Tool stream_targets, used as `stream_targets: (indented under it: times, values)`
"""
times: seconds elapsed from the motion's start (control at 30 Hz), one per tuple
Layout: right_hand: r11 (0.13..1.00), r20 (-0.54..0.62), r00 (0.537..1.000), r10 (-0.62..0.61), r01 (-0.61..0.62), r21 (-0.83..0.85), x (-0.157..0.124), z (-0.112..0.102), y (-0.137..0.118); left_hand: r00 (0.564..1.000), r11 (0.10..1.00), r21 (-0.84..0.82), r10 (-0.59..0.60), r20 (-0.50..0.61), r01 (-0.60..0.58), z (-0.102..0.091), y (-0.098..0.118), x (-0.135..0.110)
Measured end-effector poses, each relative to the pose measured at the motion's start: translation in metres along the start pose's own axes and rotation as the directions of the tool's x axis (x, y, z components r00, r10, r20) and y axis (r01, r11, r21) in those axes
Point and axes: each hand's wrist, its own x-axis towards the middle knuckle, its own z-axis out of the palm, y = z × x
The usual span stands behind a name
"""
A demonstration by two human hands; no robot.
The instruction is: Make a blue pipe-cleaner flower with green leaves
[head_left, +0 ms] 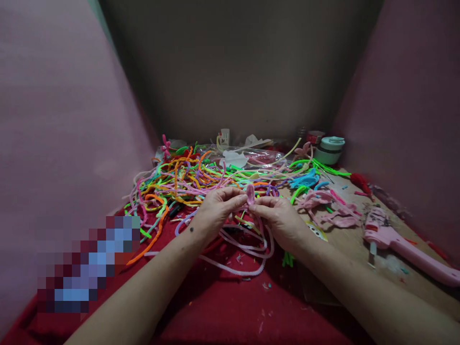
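Observation:
A pink pipe cleaner [250, 192], bent into a narrow upright loop, is pinched between my two hands. My left hand [221, 207] closes thumb and forefinger on the loop's left side. On its lower right, the fingertips of my right hand [275, 212] press together. Beneath my hands, long pale pink pipe cleaners [247, 273] curl over the red cloth; I cannot tell whether they join the loop. Behind spreads a tangled heap of colourful pipe cleaners [187, 179].
A pink glue gun [406, 249] lies on a cardboard sheet [341, 268] at the right, near pink pipe-cleaner petals [338, 208]. A mint-coloured lidded jar [328, 149] stands at the back right. Red cloth [230, 311] covers the table; walls rise on both sides.

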Motion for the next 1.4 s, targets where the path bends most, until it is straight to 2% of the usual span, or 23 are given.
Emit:
stream_targets:
  times: [0.2, 0.43, 0.6, 0.7, 0.83, 1.0, 1.17, 1.4]
  values:
    - [0.998, -0.016, 1.000, 0.009, -0.010, -0.063, -0.001, 0.000, 0.001, 1.000, 1.000, -0.001, -0.006, -0.019, 0.006, 0.000, 0.000, 0.000]
    - [0.946, -0.037, 0.995, -0.092, 0.076, -0.315, -0.005, 0.003, -0.004, 1.000, 0.995, 0.095, -0.026, -0.010, 0.026, 0.000, 0.000, 0.001]
    - [0.919, -0.052, 0.994, -0.098, 0.071, -0.388, -0.007, 0.005, -0.004, 0.998, 0.990, 0.127, -0.063, 0.008, 0.061, 0.000, 0.000, 0.000]
    - [0.913, -0.044, 0.995, -0.094, 0.069, -0.403, -0.008, 0.006, -0.004, 0.996, 0.990, 0.116, -0.085, 0.026, 0.082, 0.000, -0.001, 0.000]
    - [0.914, -0.027, 0.996, -0.083, 0.066, -0.400, -0.009, 0.007, -0.004, 0.998, 0.996, 0.085, -0.030, 0.050, 0.026, -0.001, -0.003, -0.001]
    - [0.935, -0.011, 0.997, -0.074, 0.065, -0.349, -0.009, 0.006, -0.003, 1.000, 0.996, 0.087, 0.001, 0.022, -0.003, 0.001, -0.002, -0.002]
    - [0.946, -0.008, 1.000, -0.029, 0.025, -0.323, -0.008, 0.006, -0.004, 1.000, 0.995, 0.099, -0.024, 0.000, 0.023, 0.002, -0.002, -0.002]
    - [0.952, -0.005, 1.000, -0.023, 0.020, -0.304, -0.008, 0.006, -0.006, 0.991, 0.992, 0.086, -0.104, 0.086, 0.096, -0.010, 0.005, 0.000]
